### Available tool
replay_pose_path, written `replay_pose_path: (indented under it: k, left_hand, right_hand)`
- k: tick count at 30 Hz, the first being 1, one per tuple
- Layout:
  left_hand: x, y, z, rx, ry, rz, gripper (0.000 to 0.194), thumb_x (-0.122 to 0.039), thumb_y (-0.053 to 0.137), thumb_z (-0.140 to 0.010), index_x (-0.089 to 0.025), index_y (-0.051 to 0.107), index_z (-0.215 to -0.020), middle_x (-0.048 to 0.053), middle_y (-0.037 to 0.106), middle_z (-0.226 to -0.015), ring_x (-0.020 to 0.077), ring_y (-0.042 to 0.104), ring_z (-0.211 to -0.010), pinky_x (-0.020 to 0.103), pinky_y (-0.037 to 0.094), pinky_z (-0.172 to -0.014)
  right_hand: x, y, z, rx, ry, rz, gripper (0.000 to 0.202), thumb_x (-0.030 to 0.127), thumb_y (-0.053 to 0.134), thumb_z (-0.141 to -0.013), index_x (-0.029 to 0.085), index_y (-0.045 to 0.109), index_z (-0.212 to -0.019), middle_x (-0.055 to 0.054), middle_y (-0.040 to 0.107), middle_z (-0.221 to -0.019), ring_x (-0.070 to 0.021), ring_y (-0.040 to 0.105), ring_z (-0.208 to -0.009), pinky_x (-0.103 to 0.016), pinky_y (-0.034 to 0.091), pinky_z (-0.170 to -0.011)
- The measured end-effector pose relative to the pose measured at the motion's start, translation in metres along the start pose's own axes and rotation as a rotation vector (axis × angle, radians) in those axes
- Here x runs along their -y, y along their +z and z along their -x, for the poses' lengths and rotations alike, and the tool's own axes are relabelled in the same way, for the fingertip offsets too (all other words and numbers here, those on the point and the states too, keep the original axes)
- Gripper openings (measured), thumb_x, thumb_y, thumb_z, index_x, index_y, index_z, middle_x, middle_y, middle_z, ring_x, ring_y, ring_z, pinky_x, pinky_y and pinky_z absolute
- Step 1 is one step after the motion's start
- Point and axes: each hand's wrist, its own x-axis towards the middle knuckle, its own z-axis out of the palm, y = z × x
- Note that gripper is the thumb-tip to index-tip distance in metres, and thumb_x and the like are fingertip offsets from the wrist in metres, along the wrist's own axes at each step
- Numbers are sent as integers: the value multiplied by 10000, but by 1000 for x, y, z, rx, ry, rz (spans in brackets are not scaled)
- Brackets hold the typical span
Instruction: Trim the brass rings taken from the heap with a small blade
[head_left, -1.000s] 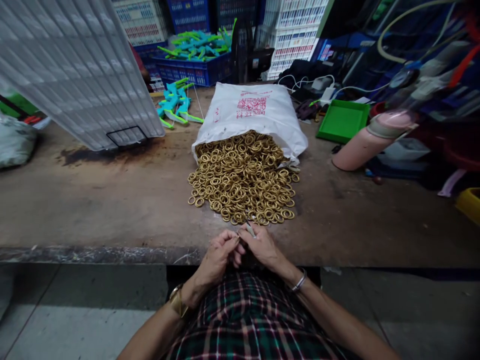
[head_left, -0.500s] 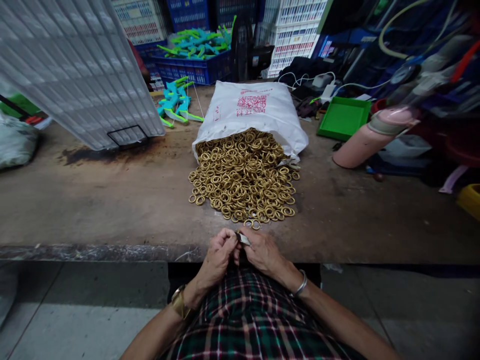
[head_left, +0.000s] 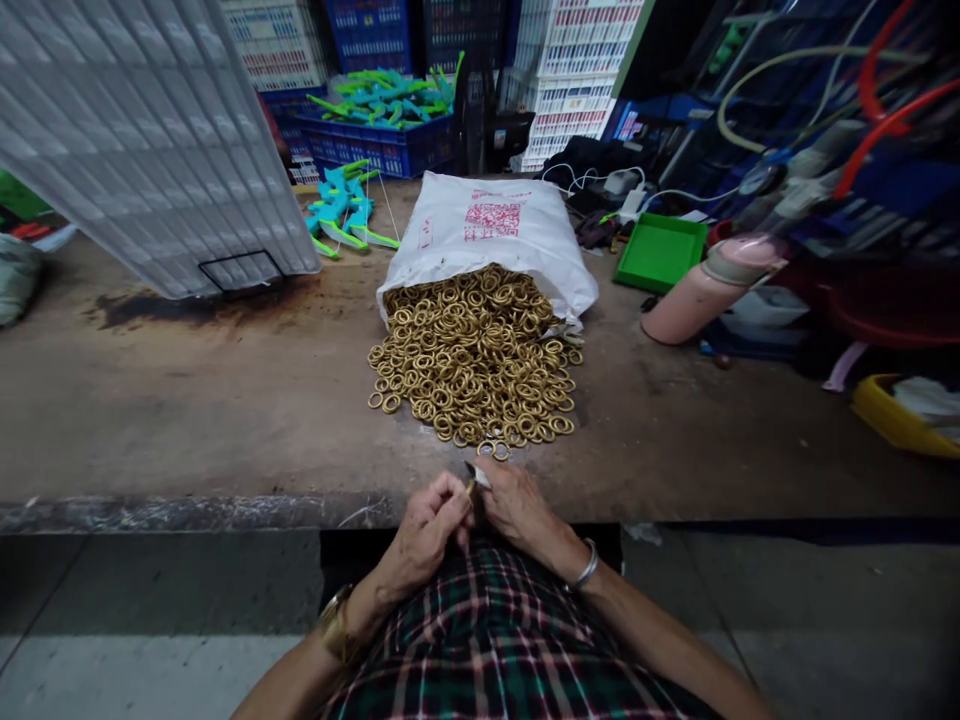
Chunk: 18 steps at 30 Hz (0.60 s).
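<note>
Gold-coloured rings [head_left: 480, 370] spill from the open mouth of a white sack [head_left: 491, 225] towards the table's front edge. Just in front of the pile, my left hand [head_left: 435, 520] pinches a gold ring [head_left: 471, 487], seen nearly edge-on. My right hand [head_left: 521, 505] is closed on a small tool [head_left: 478, 475] with a dark pointed tip and a whitish wrapped part. Both hands are close together at the table edge, above my lap. The tool's tip is beside the ring; whether they touch is too small to tell.
A translucent ribbed panel [head_left: 165, 150] leans at the left. Behind it are turquoise-green toy parts [head_left: 345, 210] and a blue crate [head_left: 382, 145]. To the right are a green tray [head_left: 660, 250], a pink bottle [head_left: 690, 300] and a yellow container [head_left: 900, 415].
My left hand has drawn slightly away from the tool, and the ring shows between its fingers. The whole view has shifted a little, moving the scene leftward.
</note>
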Motion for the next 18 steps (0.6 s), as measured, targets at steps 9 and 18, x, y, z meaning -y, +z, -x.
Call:
replay_pose_path:
  k: [9,18]
  left_hand:
    - [6,-6,-10,-91,-126,394,273,-386,583,-758,-114,572,-745,34,577,-623,93,508,-508,209,407,-473]
    - [8,-16,-14,-121,-270,716,185,-222,617,-677,-163,574,-847,4,584,-667,83,501,-509,196,387,-449]
  right_hand:
    - [-11,0,-11,-179,222,151,224,191,432,-812,183,505,-1024,-71,646,-896,-176,578,-737,-251,318,-607]
    - [-8,-1,-18,-124,287,226,151,186,460,-817,192,480,-967,-65,637,-886,-172,585,-763,-251,313,-613]
